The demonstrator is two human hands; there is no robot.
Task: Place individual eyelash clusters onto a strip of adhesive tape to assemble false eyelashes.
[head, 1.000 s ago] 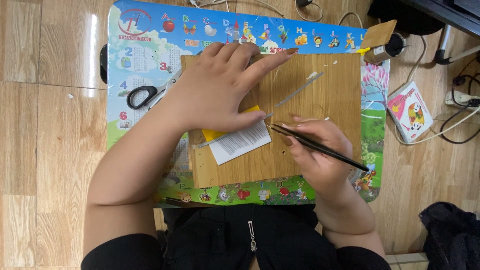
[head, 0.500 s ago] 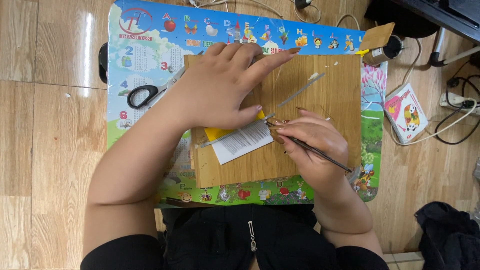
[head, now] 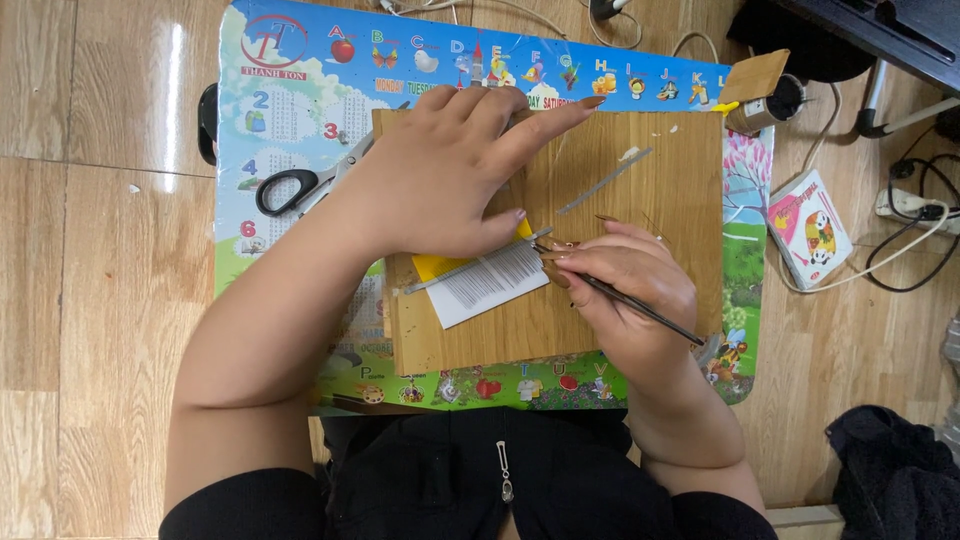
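Left hand [head: 440, 175] lies flat, pinning the ruler [head: 470, 268] over white paper [head: 490, 288] mid-board [head: 640, 150]; right hand [head: 625, 285] pinches a thin knife [head: 640, 308]. Judgement: hold firm pressure, draw the blade along the ruler's edge

My left hand [head: 445, 170] covers the upper left of the wooden board [head: 660, 210]; its right part is bare and open. The scissors [head: 305, 180] lie just left of the board, and a small wooden block [head: 755, 78] stands at its top right corner.

White barcoded label [head: 490, 285] on wooden board, colourful square packet [head: 812, 235] on floor at right
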